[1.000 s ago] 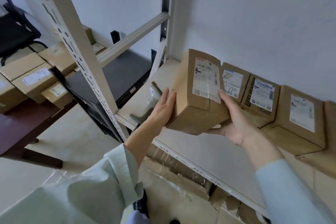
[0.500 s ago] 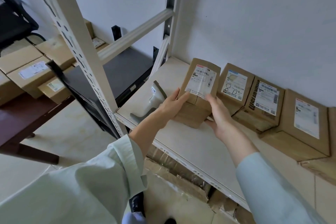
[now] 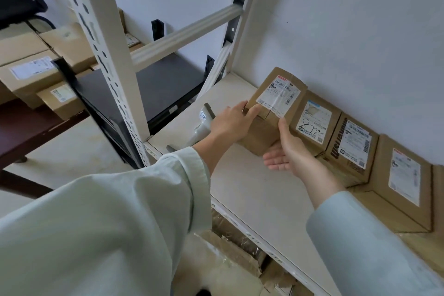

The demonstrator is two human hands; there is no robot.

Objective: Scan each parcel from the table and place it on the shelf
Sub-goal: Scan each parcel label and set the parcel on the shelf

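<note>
Two pale sleeves reach over the flat white shelf (image 3: 252, 190). The left hand (image 3: 230, 122) lies with straight fingers on the brown parcel (image 3: 271, 113), and the right hand (image 3: 286, 149) is open, thumb touching its front. The parcel sits on the shelf, first in a row of boxes (image 3: 355, 146) against the white wall (image 3: 348, 31); a scanner (image 3: 203, 122) lies just left, and more boxes wait on the dark table (image 3: 28, 125).

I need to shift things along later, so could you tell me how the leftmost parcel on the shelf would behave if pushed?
The leftmost parcel looks like stiff cardboard, so it probably slides rather than buckles. Leaning back, it may tip.
</note>
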